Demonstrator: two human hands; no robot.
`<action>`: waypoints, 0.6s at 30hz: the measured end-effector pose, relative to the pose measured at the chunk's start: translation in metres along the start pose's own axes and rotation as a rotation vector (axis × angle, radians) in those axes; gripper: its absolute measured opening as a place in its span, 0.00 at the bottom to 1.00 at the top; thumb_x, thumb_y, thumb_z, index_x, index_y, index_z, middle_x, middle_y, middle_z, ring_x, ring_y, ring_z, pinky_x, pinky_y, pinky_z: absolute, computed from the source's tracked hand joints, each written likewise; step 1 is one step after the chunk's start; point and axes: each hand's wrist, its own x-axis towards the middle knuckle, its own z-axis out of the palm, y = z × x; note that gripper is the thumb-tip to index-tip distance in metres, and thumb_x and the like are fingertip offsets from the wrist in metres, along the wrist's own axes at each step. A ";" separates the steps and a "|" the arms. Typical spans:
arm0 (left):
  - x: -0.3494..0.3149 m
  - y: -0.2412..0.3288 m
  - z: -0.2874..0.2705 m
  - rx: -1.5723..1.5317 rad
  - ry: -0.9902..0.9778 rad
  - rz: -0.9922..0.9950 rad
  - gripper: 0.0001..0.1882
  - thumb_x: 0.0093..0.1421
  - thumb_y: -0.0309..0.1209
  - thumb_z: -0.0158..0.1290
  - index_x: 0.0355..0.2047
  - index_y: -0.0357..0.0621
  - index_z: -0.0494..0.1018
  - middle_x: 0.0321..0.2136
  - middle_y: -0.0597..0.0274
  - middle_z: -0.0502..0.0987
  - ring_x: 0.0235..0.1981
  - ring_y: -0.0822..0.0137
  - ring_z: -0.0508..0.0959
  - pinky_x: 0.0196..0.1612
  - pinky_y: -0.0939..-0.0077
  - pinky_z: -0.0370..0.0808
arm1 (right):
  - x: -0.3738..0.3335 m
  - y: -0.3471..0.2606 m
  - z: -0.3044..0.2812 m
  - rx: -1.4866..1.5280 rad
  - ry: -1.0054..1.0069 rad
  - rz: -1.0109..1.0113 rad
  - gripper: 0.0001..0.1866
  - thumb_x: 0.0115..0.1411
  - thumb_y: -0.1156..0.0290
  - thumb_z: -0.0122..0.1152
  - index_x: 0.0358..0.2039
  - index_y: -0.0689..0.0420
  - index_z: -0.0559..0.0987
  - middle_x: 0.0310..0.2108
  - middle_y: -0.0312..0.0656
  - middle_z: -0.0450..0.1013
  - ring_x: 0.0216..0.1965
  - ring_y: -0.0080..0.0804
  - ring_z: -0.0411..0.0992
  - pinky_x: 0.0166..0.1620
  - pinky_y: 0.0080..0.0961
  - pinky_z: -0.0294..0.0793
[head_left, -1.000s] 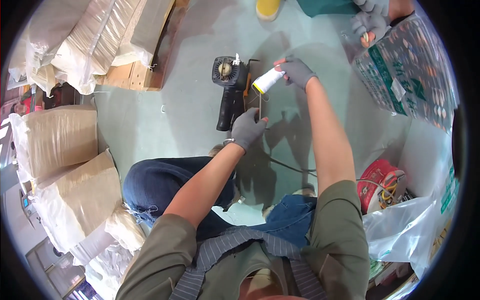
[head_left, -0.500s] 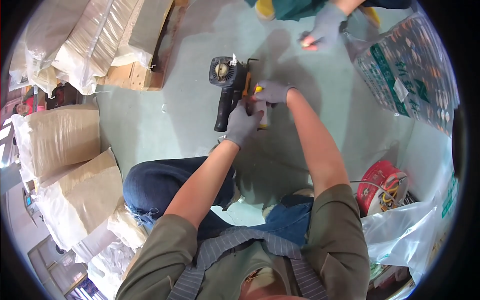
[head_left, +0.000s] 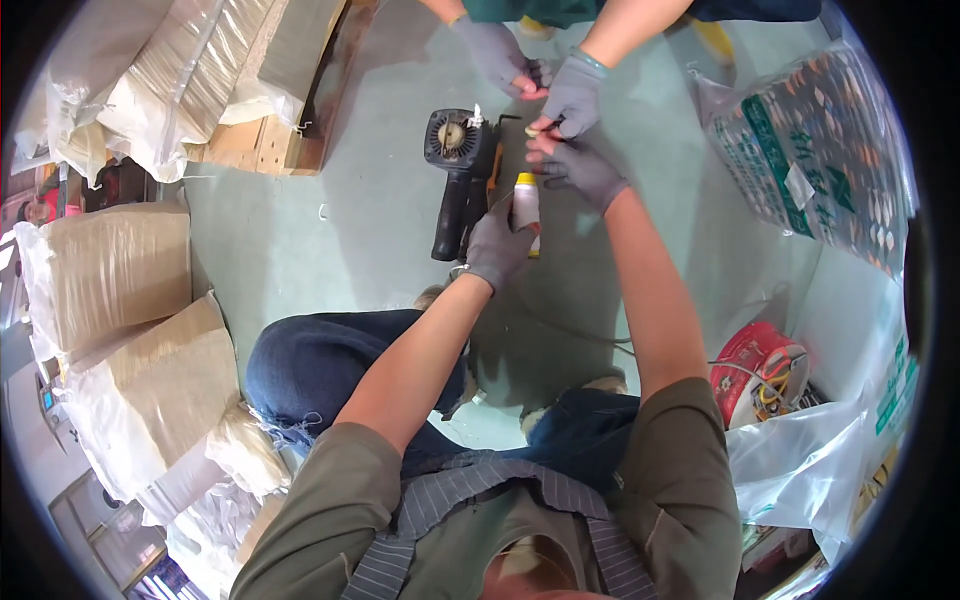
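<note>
My left hand [head_left: 497, 245], in a grey glove, is wrapped round a small white bottle [head_left: 526, 203] with a yellow top. Beyond it, my gloved right hand [head_left: 588, 177] reaches forward with its fingers stretched out and bare fingertips showing. They meet the fingertips of a co-worker's gloved hand [head_left: 572, 98]; anything small between them cannot be made out. The co-worker's other hand [head_left: 497, 58] is close by on the left. Just left of the bottle, a black power tool [head_left: 456, 185] with a square vented head and a long handle lies on the floor.
Plastic-wrapped bundles [head_left: 120, 275] line the left side, beside a wooden pallet [head_left: 270, 145]. A printed plastic-wrapped package [head_left: 800, 165] stands at the right. Lower right are a red round container [head_left: 745, 365] holding tools, a cable and clear plastic sheeting [head_left: 800, 460].
My right hand has left the bottle's yellow top and moved forward to the co-worker's fingers. Both co-worker's hands have come in over the tool. My left hand keeps the bottle.
</note>
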 end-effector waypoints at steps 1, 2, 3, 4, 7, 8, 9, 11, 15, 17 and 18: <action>0.000 -0.001 -0.001 -0.002 0.002 -0.013 0.29 0.49 0.38 0.59 0.50 0.38 0.68 0.38 0.46 0.78 0.41 0.52 0.78 0.45 0.64 0.73 | -0.003 0.000 0.002 -0.002 -0.004 0.003 0.27 0.58 0.52 0.57 0.52 0.56 0.69 0.40 0.35 0.72 0.35 0.23 0.71 0.39 0.23 0.70; 0.000 -0.001 -0.002 -0.004 0.003 -0.026 0.29 0.48 0.37 0.59 0.50 0.40 0.68 0.39 0.46 0.77 0.41 0.50 0.78 0.46 0.62 0.73 | -0.008 -0.001 0.004 -0.070 -0.039 0.030 0.27 0.57 0.51 0.58 0.50 0.57 0.71 0.40 0.35 0.72 0.37 0.23 0.71 0.41 0.23 0.69; -0.001 0.000 -0.003 -0.005 0.003 -0.031 0.29 0.48 0.37 0.59 0.50 0.40 0.68 0.39 0.46 0.77 0.41 0.50 0.78 0.46 0.62 0.73 | -0.013 -0.003 0.005 -0.137 -0.074 0.058 0.27 0.56 0.49 0.59 0.47 0.57 0.74 0.39 0.35 0.72 0.39 0.23 0.71 0.42 0.22 0.69; -0.002 0.002 -0.002 -0.005 0.024 -0.035 0.28 0.48 0.37 0.59 0.50 0.39 0.69 0.38 0.46 0.77 0.41 0.50 0.78 0.46 0.62 0.73 | -0.014 -0.005 0.003 -0.137 -0.076 0.061 0.27 0.56 0.49 0.59 0.47 0.57 0.74 0.39 0.35 0.72 0.39 0.23 0.71 0.42 0.22 0.69; -0.003 0.000 0.000 0.007 0.063 -0.021 0.28 0.49 0.38 0.59 0.49 0.37 0.69 0.37 0.45 0.78 0.40 0.52 0.78 0.45 0.64 0.73 | -0.014 -0.005 -0.014 -0.517 -0.176 0.165 0.24 0.57 0.50 0.58 0.45 0.56 0.75 0.39 0.34 0.72 0.39 0.22 0.69 0.42 0.23 0.68; -0.002 -0.002 0.000 0.021 0.082 -0.005 0.28 0.50 0.38 0.59 0.48 0.35 0.68 0.36 0.45 0.78 0.39 0.53 0.79 0.44 0.65 0.73 | -0.013 -0.002 -0.020 -0.517 -0.174 0.165 0.24 0.57 0.50 0.58 0.45 0.56 0.75 0.39 0.34 0.72 0.39 0.22 0.69 0.42 0.23 0.68; -0.002 -0.004 0.001 0.021 0.080 -0.003 0.28 0.50 0.38 0.59 0.48 0.35 0.68 0.36 0.45 0.78 0.39 0.53 0.79 0.44 0.65 0.73 | -0.013 -0.002 -0.024 -0.514 -0.230 0.089 0.24 0.57 0.50 0.58 0.46 0.56 0.75 0.39 0.34 0.72 0.40 0.21 0.69 0.42 0.23 0.68; -0.001 -0.006 0.003 -0.053 0.085 0.011 0.29 0.49 0.38 0.60 0.48 0.33 0.69 0.36 0.45 0.78 0.39 0.54 0.79 0.44 0.66 0.74 | -0.013 0.002 -0.029 -0.509 -0.284 0.011 0.24 0.57 0.51 0.59 0.46 0.55 0.75 0.39 0.33 0.72 0.40 0.21 0.69 0.42 0.22 0.68; -0.001 -0.006 0.004 -0.032 0.098 0.017 0.28 0.49 0.38 0.60 0.47 0.32 0.69 0.36 0.44 0.78 0.39 0.55 0.79 0.43 0.67 0.74 | -0.015 0.016 -0.010 -0.214 -0.116 -0.016 0.26 0.56 0.51 0.59 0.51 0.53 0.72 0.42 0.33 0.71 0.43 0.23 0.69 0.44 0.24 0.69; -0.001 -0.006 0.003 -0.056 0.092 0.011 0.28 0.49 0.38 0.60 0.46 0.32 0.69 0.36 0.45 0.78 0.38 0.55 0.79 0.43 0.67 0.74 | -0.009 0.032 -0.002 -0.074 -0.065 -0.035 0.27 0.56 0.52 0.60 0.52 0.53 0.72 0.43 0.33 0.71 0.44 0.24 0.69 0.44 0.25 0.69; -0.001 -0.006 0.005 -0.056 0.090 0.012 0.28 0.49 0.38 0.60 0.46 0.32 0.69 0.36 0.45 0.78 0.38 0.55 0.79 0.43 0.67 0.74 | -0.003 0.043 -0.001 0.012 -0.078 -0.045 0.26 0.56 0.54 0.59 0.51 0.53 0.71 0.44 0.33 0.70 0.45 0.25 0.69 0.45 0.27 0.70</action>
